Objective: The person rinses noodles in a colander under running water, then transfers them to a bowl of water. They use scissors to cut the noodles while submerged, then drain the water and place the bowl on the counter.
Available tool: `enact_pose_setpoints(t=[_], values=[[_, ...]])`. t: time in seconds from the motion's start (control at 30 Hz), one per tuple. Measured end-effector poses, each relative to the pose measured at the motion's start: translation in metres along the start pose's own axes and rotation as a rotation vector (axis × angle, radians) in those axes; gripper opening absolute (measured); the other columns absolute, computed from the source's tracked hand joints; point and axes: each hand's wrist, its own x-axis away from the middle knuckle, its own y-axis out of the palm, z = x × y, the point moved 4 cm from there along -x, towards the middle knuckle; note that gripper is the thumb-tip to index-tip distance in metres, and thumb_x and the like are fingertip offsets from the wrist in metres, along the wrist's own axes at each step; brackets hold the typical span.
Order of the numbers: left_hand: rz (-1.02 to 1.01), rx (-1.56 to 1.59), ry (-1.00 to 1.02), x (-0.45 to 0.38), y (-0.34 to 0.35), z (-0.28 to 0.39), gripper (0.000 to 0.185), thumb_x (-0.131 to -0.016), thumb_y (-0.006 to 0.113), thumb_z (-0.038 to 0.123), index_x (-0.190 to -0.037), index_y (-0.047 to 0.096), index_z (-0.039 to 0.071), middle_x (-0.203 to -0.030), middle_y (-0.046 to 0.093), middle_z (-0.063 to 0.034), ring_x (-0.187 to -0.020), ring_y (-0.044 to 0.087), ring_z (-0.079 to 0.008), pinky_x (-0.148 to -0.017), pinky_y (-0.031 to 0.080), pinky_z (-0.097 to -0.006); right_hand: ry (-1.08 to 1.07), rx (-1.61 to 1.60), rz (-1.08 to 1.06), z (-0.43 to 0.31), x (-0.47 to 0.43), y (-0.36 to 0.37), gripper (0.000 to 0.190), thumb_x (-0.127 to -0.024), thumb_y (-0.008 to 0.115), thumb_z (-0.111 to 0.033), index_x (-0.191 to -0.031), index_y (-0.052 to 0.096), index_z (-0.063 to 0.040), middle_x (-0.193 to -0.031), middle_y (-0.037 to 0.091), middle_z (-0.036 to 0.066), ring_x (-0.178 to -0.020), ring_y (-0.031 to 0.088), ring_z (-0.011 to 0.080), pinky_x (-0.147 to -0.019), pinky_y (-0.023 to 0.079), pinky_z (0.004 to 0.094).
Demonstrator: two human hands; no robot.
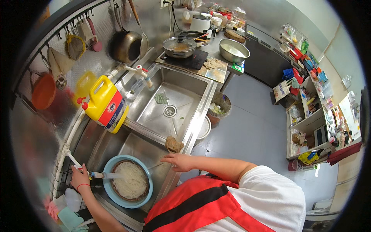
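My left hand (79, 177) is on the handle of a white plastic tap (94, 174) at the left side of the near sink. Water streams from its spout into a light blue plastic basin (150, 179). Pale thin noodles (129, 180) fill a brown strainer-like basket (117, 193) inside that basin. Over the near sink's front rim hangs my right hand (181, 161), empty, with its fingers apart. Close beyond it, a crumpled brown cloth (174, 144) lies on the divider between the two sinks.
A yellow OMO detergent jug (108, 104) stands at the sinks' back. A green scouring cloth (161, 98) lies in the far sink (185, 116). Beyond are a lidded pan (179, 47) on a cooktop and a steel bowl (234, 50). A bin (219, 107) stands on the floor.
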Motion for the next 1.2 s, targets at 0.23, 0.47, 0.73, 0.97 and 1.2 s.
enact_pose_setpoints(t=[0.23,0.47,0.73,0.97,1.2], values=[[0.080,0.097,0.094,0.001,0.007,-0.010,0.070,-0.085,0.051,0.054,-0.131,0.042,0.001,-0.116,0.060,-0.0192,-0.101,0.059,-0.0354,-0.087,0.045,-0.0457,0.112,-0.007,-0.104,-0.008,0.005,-0.002,0.040,-0.084,0.057,-0.021,-0.122,0.051,-0.008,-0.106,0.056,0.019,-0.097,0.056,0.0373,-0.084,0.045,0.0435],[0.121,0.096,0.099,-0.003,0.010,-0.002,0.068,-0.085,0.053,0.049,-0.129,0.043,-0.001,-0.109,0.062,-0.0205,-0.094,0.062,-0.0355,-0.080,0.048,-0.0450,0.142,0.017,-0.121,0.016,0.011,0.009,0.040,-0.085,0.057,-0.024,-0.120,0.052,-0.006,-0.102,0.060,0.020,-0.095,0.058,0.0382,-0.082,0.046,0.0431],[0.266,0.231,0.125,0.012,0.010,-0.024,0.060,-0.082,0.051,0.059,-0.107,0.058,0.005,-0.091,0.066,-0.0195,-0.084,0.062,-0.0371,-0.075,0.049,-0.0466,0.087,-0.059,-0.078,0.013,0.008,0.007,0.040,-0.083,0.059,-0.022,-0.119,0.055,-0.006,-0.109,0.061,0.019,-0.101,0.057,0.0358,-0.086,0.046,0.0419],[0.017,0.132,0.014,0.006,0.003,-0.009,0.073,-0.080,0.051,0.062,-0.126,0.045,0.006,-0.095,0.067,-0.0144,-0.087,0.065,-0.0307,-0.074,0.051,-0.0430,0.238,-0.094,-0.059,0.001,0.029,-0.005,0.031,-0.083,0.064,-0.012,-0.112,0.060,-0.002,-0.109,0.062,0.017,-0.101,0.061,0.0298,-0.085,0.048,0.0357],[0.035,0.096,0.002,0.009,0.004,-0.006,0.071,-0.082,0.050,0.056,-0.125,0.044,0.000,-0.091,0.067,-0.0166,-0.085,0.065,-0.0302,-0.075,0.051,-0.0417,0.147,-0.023,-0.092,-0.005,0.014,-0.006,0.033,-0.083,0.063,-0.011,-0.114,0.058,-0.001,-0.108,0.062,0.018,-0.099,0.060,0.0314,-0.084,0.048,0.0370]])
